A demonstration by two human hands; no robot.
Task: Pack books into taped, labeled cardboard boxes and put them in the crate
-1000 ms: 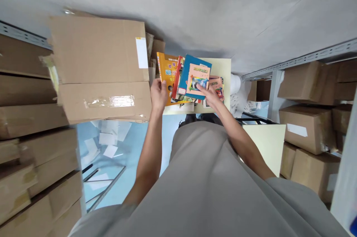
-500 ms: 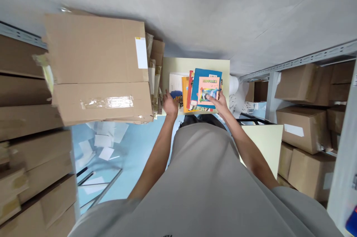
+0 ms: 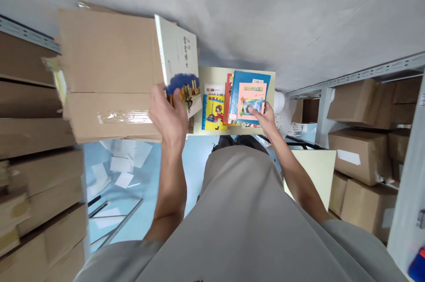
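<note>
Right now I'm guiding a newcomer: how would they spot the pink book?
Find the pale tabletop right of the cardboard stack. At its right side, the right hand holds the pink book, noticeably smaller than the blue book beneath.

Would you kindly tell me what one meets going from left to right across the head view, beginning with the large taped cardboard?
Large taped cardboard, white book in the left hand, yellow book, blue book, cardboard box with a white label.

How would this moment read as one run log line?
left hand: holding white book | right hand: thumb on pink book lying over blue book | table: yellow book left of these
</note>
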